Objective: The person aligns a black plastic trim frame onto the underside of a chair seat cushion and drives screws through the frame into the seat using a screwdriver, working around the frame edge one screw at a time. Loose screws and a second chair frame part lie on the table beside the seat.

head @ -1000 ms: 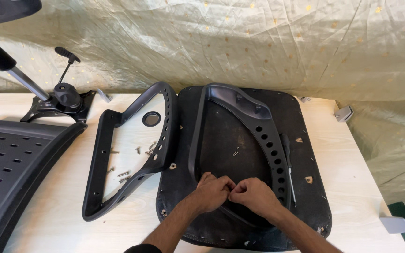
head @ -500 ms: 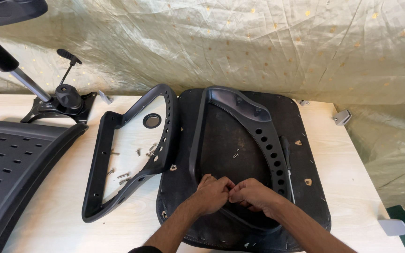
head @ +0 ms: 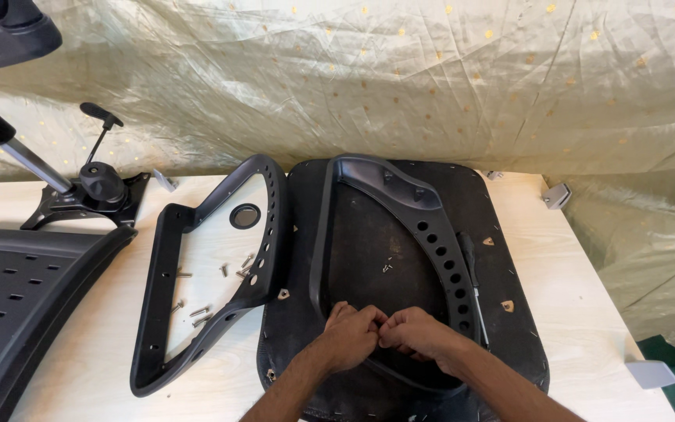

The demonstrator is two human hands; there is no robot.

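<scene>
Nothing has shifted: left hand (head: 351, 337) and right hand (head: 416, 332) stay clenched together at lower centre over the armrest frame (head: 423, 227) on the seat base (head: 369, 258); what they pinch cannot be told. Second armrest frame (head: 197, 312) and loose screws (head: 201, 312) lie unattached on the desk (head: 587, 312).

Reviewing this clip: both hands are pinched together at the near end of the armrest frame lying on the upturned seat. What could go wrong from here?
1. Both hands, left hand and right hand, meet over something too small to see; it could drop onto the black seat base and be hard to spot.
2. The loose screws inside the other armrest frame could get knocked and roll.
3. The screwdriver rests on the armrest frame and may slide off.
</scene>
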